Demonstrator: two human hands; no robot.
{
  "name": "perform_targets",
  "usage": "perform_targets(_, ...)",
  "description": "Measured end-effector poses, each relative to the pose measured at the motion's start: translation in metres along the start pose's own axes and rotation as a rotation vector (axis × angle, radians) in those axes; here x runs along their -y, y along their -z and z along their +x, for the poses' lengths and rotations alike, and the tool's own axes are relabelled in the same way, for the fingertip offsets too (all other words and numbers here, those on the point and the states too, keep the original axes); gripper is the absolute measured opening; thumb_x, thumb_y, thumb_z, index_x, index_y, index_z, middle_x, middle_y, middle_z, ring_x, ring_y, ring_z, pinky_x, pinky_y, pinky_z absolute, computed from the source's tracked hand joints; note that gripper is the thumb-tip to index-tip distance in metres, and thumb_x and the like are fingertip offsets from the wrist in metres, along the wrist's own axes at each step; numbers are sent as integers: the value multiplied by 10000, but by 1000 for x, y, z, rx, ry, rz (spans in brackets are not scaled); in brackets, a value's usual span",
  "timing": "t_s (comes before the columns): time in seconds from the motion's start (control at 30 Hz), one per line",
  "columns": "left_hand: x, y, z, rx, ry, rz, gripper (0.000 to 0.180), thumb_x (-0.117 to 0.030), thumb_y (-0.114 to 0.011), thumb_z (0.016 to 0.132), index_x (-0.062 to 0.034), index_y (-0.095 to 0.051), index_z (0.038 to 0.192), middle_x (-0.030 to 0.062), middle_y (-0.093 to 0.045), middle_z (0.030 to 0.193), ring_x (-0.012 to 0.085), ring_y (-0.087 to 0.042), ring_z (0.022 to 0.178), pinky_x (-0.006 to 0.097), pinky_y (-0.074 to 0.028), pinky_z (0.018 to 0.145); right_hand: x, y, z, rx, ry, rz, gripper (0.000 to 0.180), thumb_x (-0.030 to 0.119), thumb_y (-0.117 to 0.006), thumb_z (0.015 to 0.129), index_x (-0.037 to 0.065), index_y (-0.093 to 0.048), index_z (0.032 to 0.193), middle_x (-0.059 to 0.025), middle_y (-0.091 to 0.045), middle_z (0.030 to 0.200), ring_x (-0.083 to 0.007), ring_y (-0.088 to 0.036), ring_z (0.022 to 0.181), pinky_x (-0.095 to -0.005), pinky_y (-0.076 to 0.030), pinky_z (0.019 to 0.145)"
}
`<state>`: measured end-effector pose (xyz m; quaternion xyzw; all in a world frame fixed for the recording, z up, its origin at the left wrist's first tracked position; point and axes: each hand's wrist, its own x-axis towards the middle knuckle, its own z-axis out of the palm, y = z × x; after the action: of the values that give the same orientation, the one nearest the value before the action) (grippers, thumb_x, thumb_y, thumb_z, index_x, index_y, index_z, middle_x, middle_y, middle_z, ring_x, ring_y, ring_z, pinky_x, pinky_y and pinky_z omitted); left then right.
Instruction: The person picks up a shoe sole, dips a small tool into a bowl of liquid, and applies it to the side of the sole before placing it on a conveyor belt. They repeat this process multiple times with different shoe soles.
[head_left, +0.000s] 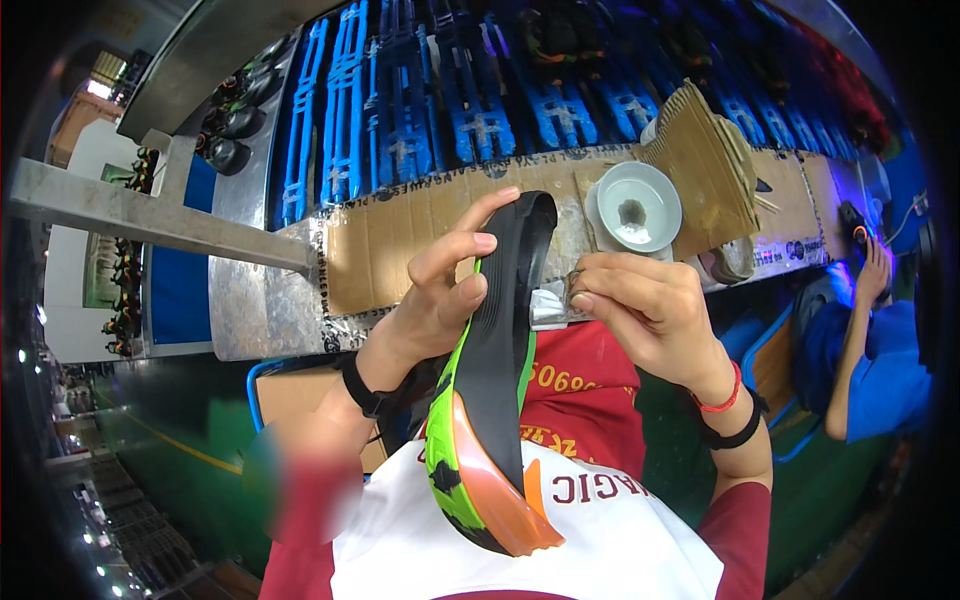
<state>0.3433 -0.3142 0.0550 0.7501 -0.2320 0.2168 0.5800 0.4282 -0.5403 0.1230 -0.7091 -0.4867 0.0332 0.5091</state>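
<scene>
A shoe sole (492, 370) stands tilted in front of my chest, its long black face toward me, with a bright green side and an orange section at the lower end. My left hand (440, 290) grips its upper part, thumb and fingers around the edge. Close to the sole's right edge, my right hand (640, 310) is closed in a pinch. What sits between those fingertips is too small to make out. A crumpled whitish patch (548, 304) shows between the fingertips and the sole; I cannot tell whether it is held. Both wrists wear black bands.
Beyond my right hand, a white bowl (640, 207) of liquid stands by a cardboard box (705, 170). Cardboard (385, 255) covers the bench's near strip. Behind it run blue racks (480, 125). A metal beam (160, 215) crosses at left. At right, another person's arm (855, 330) reaches in.
</scene>
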Motion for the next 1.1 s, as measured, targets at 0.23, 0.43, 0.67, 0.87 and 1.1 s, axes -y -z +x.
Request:
perform_targets(0.23,24,-23,19,-310,-354,155,520,2,-669,834,-94,-425,1284,178,-575,1092,444,-533,1173,436,-492,905,6,16,0,-61,-55,51,87,-22,-684,781,-57,-667,858,-171,-689,865,-266,-687,736,-300,-529,658)
perform_targets(0.43,-37,0,64,183,561,-197,874,-245,-808,670,-52,-354,1392,149,-442,1373,299,-418,1305,449,-290,1116,3,51,-40,-622,-330,237,88,-4,-653,851,-84,-674,882,-123,-697,919,-115,-615,759,-221,-474,661)
perform_targets(0.67,-99,27,237,-520,338,-896,507,-273,-491,972,72,-377,1326,239,-458,1350,387,-541,1175,435,-476,1004,4,73,-75,-738,-391,232,109,25,-652,876,-80,-672,897,-72,-662,894,-72,-554,717,-197,-438,643)
perform_targets(0.87,-70,-9,151,-63,554,-534,561,-116,-534,933,9,-293,1424,173,-393,1401,333,-560,1169,409,-517,938,-18,103,-92,-923,-384,-79,145,25,-649,874,-71,-677,978,-40,-665,879,-82,-572,794,-213,-455,702)
perform_targets(1.1,-24,-31,-7,-2,948,-423,568,-51,-634,888,0,-359,1382,150,-440,1365,276,-589,1117,356,-522,909,-86,136,-106,-908,-406,-428,131,108,-711,840,-5,-706,905,-46,-564,965,-72,-494,640,-230,-425,596)
